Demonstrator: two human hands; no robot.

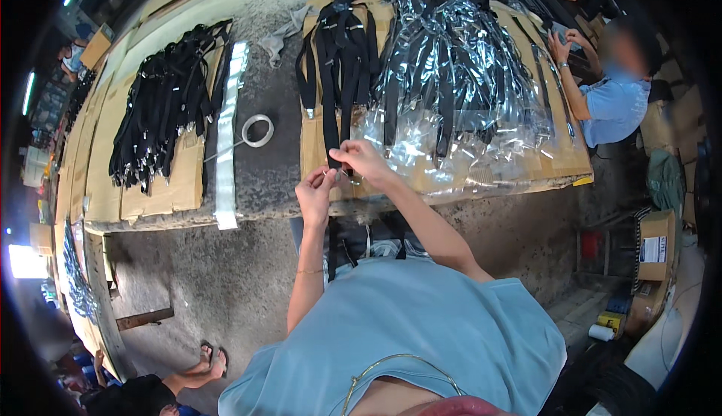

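Both hands meet at the table's near edge, at the lower end of a black suspender strap. My left hand pinches the strap's tip from below. My right hand closes its thumb and fingers on the same strap just above; the small fitting between them is too small to make out. The strap runs up into a bunch of black suspenders lying on cardboard. To the right of that bunch spreads a large heap of suspenders in clear plastic sleeves.
Another pile of black suspenders with metal clips lies on cardboard at left. Beside it are a white strip, a tape roll and a grey cloth. A co-worker sits at the right edge; a cardboard box stands below.
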